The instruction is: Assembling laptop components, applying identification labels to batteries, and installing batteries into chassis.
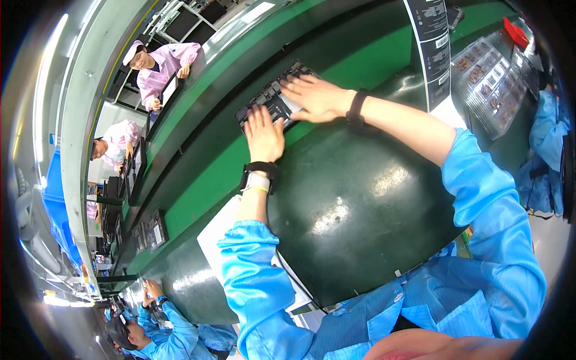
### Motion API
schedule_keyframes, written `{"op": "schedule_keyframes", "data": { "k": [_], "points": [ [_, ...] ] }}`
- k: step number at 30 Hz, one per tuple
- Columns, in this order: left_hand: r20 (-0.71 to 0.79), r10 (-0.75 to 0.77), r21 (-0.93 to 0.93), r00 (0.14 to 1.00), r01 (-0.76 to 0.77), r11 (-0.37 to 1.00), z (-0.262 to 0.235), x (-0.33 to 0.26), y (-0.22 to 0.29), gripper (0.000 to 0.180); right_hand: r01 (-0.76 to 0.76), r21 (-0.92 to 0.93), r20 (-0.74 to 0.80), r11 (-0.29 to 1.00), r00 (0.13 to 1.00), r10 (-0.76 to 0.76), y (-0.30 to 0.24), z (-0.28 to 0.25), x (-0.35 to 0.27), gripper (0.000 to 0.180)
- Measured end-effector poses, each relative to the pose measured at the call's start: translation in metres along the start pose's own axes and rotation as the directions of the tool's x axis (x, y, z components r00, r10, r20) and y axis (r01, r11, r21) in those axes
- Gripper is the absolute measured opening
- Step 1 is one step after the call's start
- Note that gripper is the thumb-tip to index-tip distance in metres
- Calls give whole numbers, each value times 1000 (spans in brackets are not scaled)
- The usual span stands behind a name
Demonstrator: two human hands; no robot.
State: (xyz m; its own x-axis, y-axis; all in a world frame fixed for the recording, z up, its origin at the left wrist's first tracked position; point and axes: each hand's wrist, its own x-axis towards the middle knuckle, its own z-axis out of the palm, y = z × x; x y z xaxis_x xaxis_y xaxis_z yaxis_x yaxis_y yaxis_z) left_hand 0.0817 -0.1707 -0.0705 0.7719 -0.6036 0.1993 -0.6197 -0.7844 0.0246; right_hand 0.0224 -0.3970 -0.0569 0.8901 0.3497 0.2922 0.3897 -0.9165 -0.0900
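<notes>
An opened laptop base [276, 108], black with its inner parts showing, lies at a slant on the conveyor belt beyond the table edge. My left hand [264, 137] rests on its near left part, fingers stretched out. Toward the right end, my right hand [315, 98] lies across the base with its fingers extended. Neither hand is wrapped round anything. Both palms face down, hiding parts of the base. Black bands circle both wrists.
The green belt [201, 195] curves past the dark green table [360, 222]. At right stand a label sheet [435, 57] and a clear compartment tray [495, 87] near a red object [516, 33]. More opened bases [155, 231] sit down the belt. Co-workers are at left.
</notes>
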Motion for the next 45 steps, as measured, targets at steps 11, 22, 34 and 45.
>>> {"op": "schedule_keyframes", "data": {
  "k": [11, 22, 34, 45],
  "points": [
    [161, -5, -124, 987, 25, 992, -7, 4, 18, 78, 36, -23, 48, 999, 998, -34, -18, 8, 8, 82],
    [165, -62, -61, 984, 73, 995, -13, -17, -13, 100, -32, -12, 32, 999, 999, 33, -19, 15, 4, 81],
    [94, -40, -6, 995, 40, 999, -5, -21, -26, 101, -47, -17, 15, 999, 999, 47, -19, 22, 8, 79],
    [133, -29, -11, 991, 30, 999, -7, -22, -24, 95, 72, -16, -4, 997, 997, -72, -27, 27, 8, 66]
  ]
}}
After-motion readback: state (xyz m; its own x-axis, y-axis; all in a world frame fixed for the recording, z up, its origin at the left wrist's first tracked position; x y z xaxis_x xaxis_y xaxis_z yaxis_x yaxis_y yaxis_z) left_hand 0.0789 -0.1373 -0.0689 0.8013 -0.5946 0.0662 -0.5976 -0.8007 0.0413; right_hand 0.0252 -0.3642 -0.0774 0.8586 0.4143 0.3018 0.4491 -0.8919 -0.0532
